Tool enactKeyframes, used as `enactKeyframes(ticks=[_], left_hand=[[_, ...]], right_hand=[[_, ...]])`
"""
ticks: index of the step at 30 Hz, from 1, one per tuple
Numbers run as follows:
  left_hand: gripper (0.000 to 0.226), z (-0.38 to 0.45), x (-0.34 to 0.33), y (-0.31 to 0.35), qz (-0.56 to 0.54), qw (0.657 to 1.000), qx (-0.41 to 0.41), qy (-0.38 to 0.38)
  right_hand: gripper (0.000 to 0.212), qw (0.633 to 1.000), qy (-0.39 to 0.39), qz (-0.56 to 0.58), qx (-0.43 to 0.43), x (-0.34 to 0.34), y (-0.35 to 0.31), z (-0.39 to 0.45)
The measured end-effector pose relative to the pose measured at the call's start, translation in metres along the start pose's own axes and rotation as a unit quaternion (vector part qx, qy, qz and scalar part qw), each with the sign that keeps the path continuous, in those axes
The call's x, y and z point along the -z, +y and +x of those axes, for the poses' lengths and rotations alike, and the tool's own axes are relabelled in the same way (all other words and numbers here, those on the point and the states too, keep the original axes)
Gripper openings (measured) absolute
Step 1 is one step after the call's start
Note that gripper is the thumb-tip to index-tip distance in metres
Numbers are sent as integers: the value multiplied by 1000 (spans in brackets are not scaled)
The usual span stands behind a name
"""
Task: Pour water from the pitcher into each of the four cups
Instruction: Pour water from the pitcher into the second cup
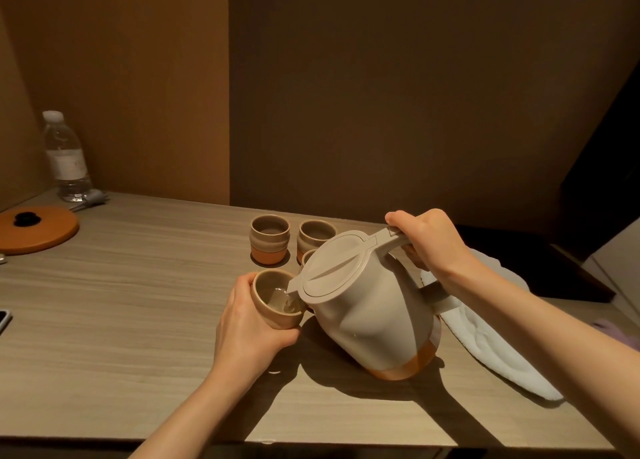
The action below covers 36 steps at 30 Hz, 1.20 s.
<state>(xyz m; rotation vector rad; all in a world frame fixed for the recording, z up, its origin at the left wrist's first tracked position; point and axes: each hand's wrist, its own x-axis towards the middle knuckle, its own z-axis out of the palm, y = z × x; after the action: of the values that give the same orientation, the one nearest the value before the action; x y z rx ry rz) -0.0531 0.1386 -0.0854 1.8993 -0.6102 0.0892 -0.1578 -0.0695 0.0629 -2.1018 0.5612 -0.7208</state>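
A beige pitcher with an orange base and a flat lid is tilted to the left, its spout over a cup. My right hand grips its handle from above. My left hand holds a beige cup lifted and tipped toward the spout; a little water shows inside it. Two more cups stand behind on the table, one at the left and one at the right. A further cup is mostly hidden behind the pitcher's lid.
A wooden table runs to a front edge near me. A round orange lid with a black knob and a plastic water bottle sit at the far left. A white towel lies right of the pitcher. Walls close in behind.
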Motion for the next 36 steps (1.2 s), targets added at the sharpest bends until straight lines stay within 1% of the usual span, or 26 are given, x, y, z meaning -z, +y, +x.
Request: enactKeyframes(ticks=[2, 9, 16, 24, 32, 36], left_hand=[[93, 0, 0, -1, -5, 1000, 0, -1], [92, -2, -1, -1, -18, 1000, 1, 0], [91, -4, -2, -2, -32, 999, 1, 2], [96, -7, -7, 6, -43, 999, 3, 4], [95, -11, -13, 14, -61, 998, -2, 2], [94, -13, -14, 15, -75, 997, 7, 1]], right_hand=[[57, 1000, 0, -2, 4, -1, 0, 1], [56, 1000, 1, -4, 7, -1, 2, 1], [61, 1000, -1, 23, 4, 2, 2, -3], [52, 998, 12, 57, -1, 15, 11, -13], [66, 992, 19, 124, -8, 29, 26, -24], [66, 988, 33, 149, -10, 34, 31, -27]])
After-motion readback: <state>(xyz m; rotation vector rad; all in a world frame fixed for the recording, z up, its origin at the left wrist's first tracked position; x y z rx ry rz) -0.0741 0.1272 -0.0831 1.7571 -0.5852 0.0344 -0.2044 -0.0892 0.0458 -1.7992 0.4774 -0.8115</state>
